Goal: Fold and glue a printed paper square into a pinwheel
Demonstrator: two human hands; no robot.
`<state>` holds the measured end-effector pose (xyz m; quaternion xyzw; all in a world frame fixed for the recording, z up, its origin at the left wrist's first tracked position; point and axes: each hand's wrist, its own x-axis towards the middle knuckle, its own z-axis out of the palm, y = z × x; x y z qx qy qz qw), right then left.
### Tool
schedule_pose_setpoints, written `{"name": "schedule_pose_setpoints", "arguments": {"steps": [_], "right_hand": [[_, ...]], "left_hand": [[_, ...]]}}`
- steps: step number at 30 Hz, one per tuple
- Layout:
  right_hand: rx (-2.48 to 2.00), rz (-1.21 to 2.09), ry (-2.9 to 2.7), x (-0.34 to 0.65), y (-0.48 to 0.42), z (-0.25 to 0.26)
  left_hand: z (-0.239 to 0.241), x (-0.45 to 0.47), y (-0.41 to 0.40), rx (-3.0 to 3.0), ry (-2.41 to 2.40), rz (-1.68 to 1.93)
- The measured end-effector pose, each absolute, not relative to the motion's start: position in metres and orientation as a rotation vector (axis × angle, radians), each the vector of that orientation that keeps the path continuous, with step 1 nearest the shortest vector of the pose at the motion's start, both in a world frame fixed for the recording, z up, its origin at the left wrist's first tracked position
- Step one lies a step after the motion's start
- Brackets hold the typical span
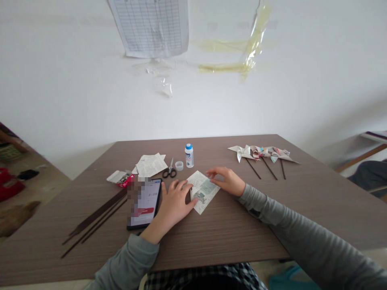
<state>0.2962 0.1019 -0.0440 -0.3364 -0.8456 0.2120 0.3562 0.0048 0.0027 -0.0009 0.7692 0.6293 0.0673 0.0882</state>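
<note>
Cream printed square of paper (202,195), one corner toward the wearer, lies on the brown wood-grain counter (226,241) between the left hand (175,200), fingers loosely spread at its left edge, and the right hand (229,181), fingers curled over its far right edge, pinching or not I cannot tell.

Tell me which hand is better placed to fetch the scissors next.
Left, probably. The left hand is nearer: the scissors lie just beyond it, handles toward it. The right hand is farther off, at the paper square's right side.
</note>
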Motion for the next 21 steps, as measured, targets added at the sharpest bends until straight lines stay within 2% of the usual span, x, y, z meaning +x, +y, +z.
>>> {"name": "schedule_pose_setpoints", "arguments": {"steps": [11,21], "right_hand": [[-0.810,0.338,-2.493,0.284,0.066,-0.053],[-0.912,0.286,-2.496,0.277,0.056,-0.046]], "left_hand": [[-0.004,0.012,0.000,2.308,1.870,0.256],[-0.003,0.012,0.001,2.314,1.850,0.239]]}}
